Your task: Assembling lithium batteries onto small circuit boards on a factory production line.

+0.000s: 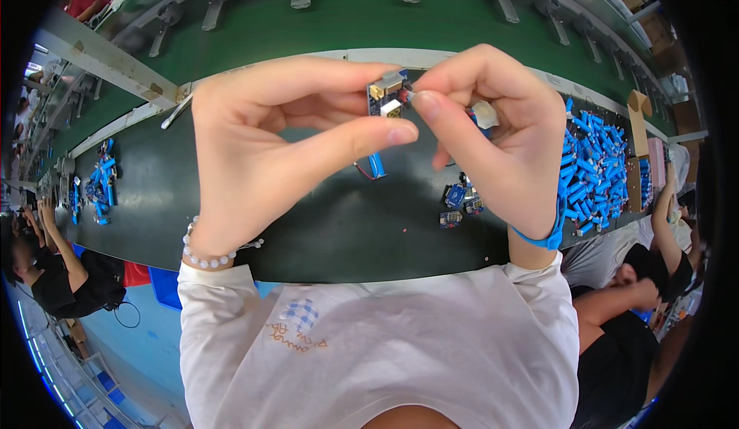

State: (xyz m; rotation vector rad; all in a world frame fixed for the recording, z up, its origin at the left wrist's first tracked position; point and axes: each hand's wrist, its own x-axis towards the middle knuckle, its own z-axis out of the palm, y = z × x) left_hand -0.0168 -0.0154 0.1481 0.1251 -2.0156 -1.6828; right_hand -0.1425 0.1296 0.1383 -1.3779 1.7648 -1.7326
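Observation:
My left hand [285, 133] pinches a small blue circuit board [375, 106] with metal and white sockets between thumb and fingers. My right hand [500, 113] is closed at the board's right edge, its thumb and forefinger on a small wire plug [409, 95] with a bit of red showing. Whether the plug sits in a socket I cannot tell. Within the curl of my right fingers shows a whitish and blue piece [485, 115], mostly hidden. Below the board is a blue cylindrical battery [376, 165] with thin wires, partly covered by my left thumb.
Several loose circuit boards [456, 198] lie on the dark table [331, 229] by my right wrist. A large heap of blue batteries [593, 167] is at right, a smaller pile [101, 183] at left. Beyond runs a green conveyor belt [354, 25]. Other people work at both sides.

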